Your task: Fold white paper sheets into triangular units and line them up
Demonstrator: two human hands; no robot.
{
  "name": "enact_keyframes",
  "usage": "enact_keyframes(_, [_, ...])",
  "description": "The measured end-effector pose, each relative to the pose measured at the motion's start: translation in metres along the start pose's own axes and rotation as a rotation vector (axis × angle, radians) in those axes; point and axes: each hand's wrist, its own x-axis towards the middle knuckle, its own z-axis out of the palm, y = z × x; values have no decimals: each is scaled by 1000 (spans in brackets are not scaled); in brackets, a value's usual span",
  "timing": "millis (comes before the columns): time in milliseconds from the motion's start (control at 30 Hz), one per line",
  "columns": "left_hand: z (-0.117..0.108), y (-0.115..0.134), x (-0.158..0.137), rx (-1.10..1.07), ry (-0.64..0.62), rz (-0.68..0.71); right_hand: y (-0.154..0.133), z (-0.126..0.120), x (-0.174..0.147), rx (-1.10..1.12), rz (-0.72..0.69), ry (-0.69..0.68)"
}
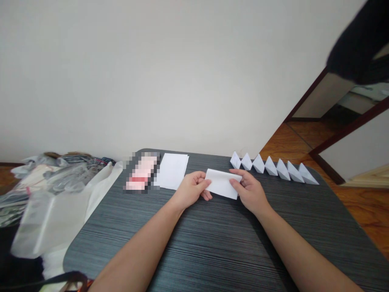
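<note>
A folded sheet of white paper (pixel 222 183) is held a little above the dark table by both of my hands. My left hand (pixel 192 187) pinches its left edge, thumb on top and fingers behind. At the right edge, my right hand (pixel 247 190) grips it the same way, thumb on the near face. The upper edge of the paper looks like a fold. Beyond my right hand stands a row of several folded white paper boats (pixel 258 164). Left of my left hand lies a stack of plain white paper (pixel 172 170).
The dark wood-grain table (pixel 200 247) meets a pale wall (pixel 182 81). A pixelated pink and red object (pixel 141 172) lies at the table's back left. Plastic bags (pixel 51 219) are heaped beside the left edge. A blurred dark shape (pixel 355 44) hangs at upper right, above wooden flooring (pixel 279 140).
</note>
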Motion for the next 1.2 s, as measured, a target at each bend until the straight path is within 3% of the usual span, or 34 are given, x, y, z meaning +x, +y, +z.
enact_keyframes(333, [0, 2, 0, 20, -1, -13, 1, -2, 0, -116, -28, 4])
enact_keyframes(600, [1, 2, -3, 156, -61, -7, -15, -5, 1, -313, -261, -26])
enact_keyframes(867, [4, 6, -13, 393, -120, 42, -26, -1, -1, -423, -264, -313])
enact_keyframes(1200, [1, 0, -6, 351, -52, 24, -23, 1, -2, -373, -159, -312])
